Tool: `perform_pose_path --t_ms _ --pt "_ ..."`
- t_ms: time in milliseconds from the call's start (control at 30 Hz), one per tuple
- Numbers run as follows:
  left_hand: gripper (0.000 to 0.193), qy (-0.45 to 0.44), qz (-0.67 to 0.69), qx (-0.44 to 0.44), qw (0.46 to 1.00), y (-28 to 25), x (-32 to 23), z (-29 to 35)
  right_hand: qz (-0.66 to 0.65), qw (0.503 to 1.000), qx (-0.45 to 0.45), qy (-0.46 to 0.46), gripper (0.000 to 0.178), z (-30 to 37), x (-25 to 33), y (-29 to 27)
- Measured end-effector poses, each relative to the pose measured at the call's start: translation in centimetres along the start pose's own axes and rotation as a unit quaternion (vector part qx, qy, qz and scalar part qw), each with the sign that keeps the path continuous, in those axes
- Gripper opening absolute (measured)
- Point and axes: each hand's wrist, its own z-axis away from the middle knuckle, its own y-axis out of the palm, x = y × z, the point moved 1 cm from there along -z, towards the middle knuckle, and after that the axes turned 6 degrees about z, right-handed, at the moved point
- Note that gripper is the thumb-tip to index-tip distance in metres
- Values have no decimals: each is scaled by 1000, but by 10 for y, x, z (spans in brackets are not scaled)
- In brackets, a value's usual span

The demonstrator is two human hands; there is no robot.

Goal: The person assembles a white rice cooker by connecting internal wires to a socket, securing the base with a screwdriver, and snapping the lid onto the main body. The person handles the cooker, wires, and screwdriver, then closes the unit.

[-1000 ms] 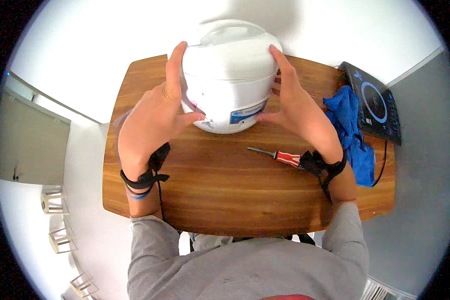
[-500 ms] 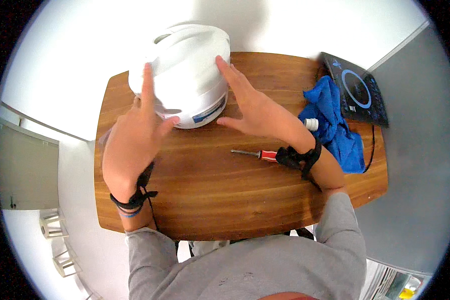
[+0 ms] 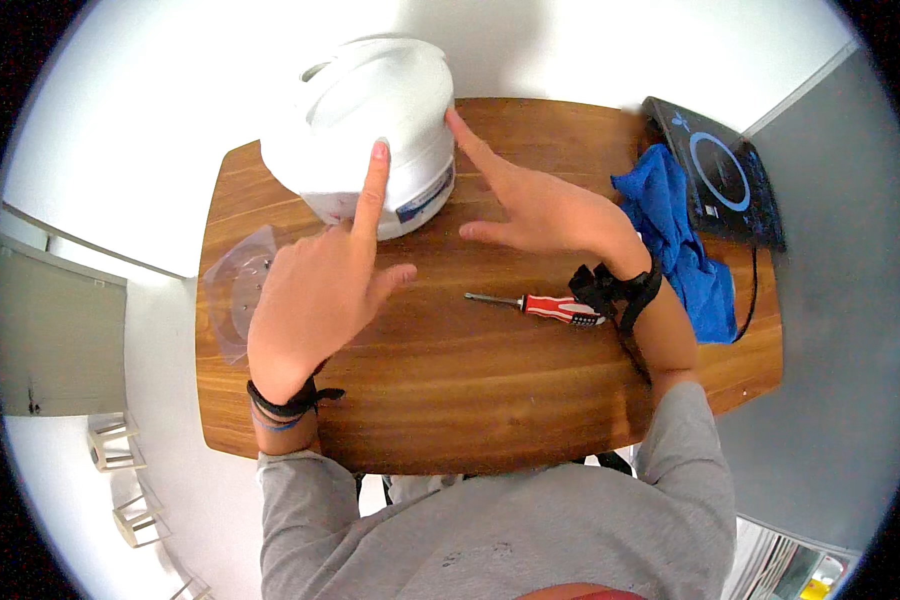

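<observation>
A white, rounded rice cooker [image 3: 375,100] stands at the far left of the table, with a blue label on its lower front. My left hand [image 3: 315,295] is in front of it, forefinger stretched toward its front face and thumb spread out. My right hand [image 3: 550,208] is at the cooker's right side; the forefinger reaches its edge and the thumb stands apart. Neither hand holds anything. Below my right hand lies a red and white screwdriver [image 3: 550,307], its shaft pointing left. Beside my left hand is a clear plastic sheet or tray [image 3: 232,290] with small dark screws.
On the right of the wooden table [image 3: 470,400], a black induction cooktop [image 3: 720,175] leans near the grey panel [image 3: 840,250]. A crumpled blue cloth [image 3: 705,295] lies against it, and a black cord hangs alongside. White stools [image 3: 115,447] stand on the floor at left.
My left hand has moved right, off the cooker's left side and across its front, uncovering the clear plastic piece. My right hand has shifted slightly right, and the cooker sits slightly farther away.
</observation>
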Motion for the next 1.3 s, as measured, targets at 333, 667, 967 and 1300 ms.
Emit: perform_pose_path --t_ms 333,667,967,1300 --pt "117 44 -19 -159 986 32 42 -49 129 972 186 67 82 35 4 -6" --pt "113 13 46 -100 994 32 55 -56 110 966 233 26 66 61 13 13" --pt "67 175 17 -196 965 21 61 -42 339 915 17 217 39 145 -49 -15" --pt "51 112 30 -514 850 -5 98 -74 203 957 -31 205 38 120 -31 -25"
